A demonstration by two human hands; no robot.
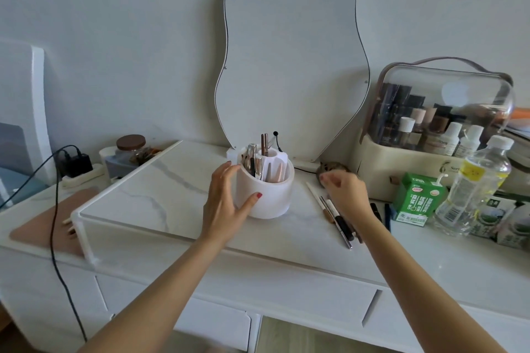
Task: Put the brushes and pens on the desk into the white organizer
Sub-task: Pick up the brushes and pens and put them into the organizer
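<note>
The round white organizer (268,195) stands on the marble desk (160,192), with several pens and brushes upright in its compartments. My left hand (226,200) cups its left side, thumb on the front wall and fingers near the rim. My right hand (344,192) hovers to the right, fingers loosely curled with nothing in them, above a cluster of pens and brushes (339,218) lying on the desk. A white pen (314,195) sticks out toward the organizer. More dark pens (385,213) lie just right of my wrist.
A wavy mirror (289,54) leans on the wall behind. On the right stand a clear-lidded cosmetics case (430,129), a green carton (415,198) and a water bottle (476,183). At left are a jar (132,149), a charger and cable (74,163), and a brown mat (48,223).
</note>
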